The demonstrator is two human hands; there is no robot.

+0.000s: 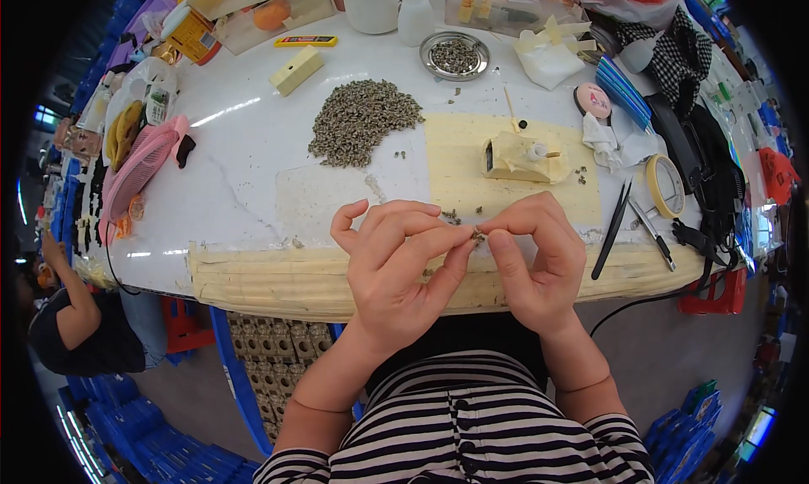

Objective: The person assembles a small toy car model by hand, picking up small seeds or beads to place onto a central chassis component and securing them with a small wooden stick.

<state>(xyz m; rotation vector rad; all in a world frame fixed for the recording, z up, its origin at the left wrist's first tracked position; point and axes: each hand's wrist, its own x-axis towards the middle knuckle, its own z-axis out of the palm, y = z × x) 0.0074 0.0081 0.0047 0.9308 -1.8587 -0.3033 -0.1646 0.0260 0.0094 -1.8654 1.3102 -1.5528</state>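
Between the fingertips of both my hands is a small metal part [478, 236], held just above the taped front edge of the table. My left hand [400, 265] pinches it with thumb and index finger, the other fingers raised. From the other side, my right hand [537, 261] closes thumb and index finger on the same part. Its exact kind is too small to tell. A few similar bits [451, 216] lie on the table just behind my fingers. Farther back is a large heap of small metal parts [358, 122], and a round metal dish [455, 56] holds more.
A tape-covered block with a small bottle [527, 157] stands behind my right hand. Black tweezers [613, 229], a utility knife [653, 231] and a tape roll [665, 186] lie to the right. A pink mesh bag [143, 176] is at left. Another person [84, 315] sits at far left.
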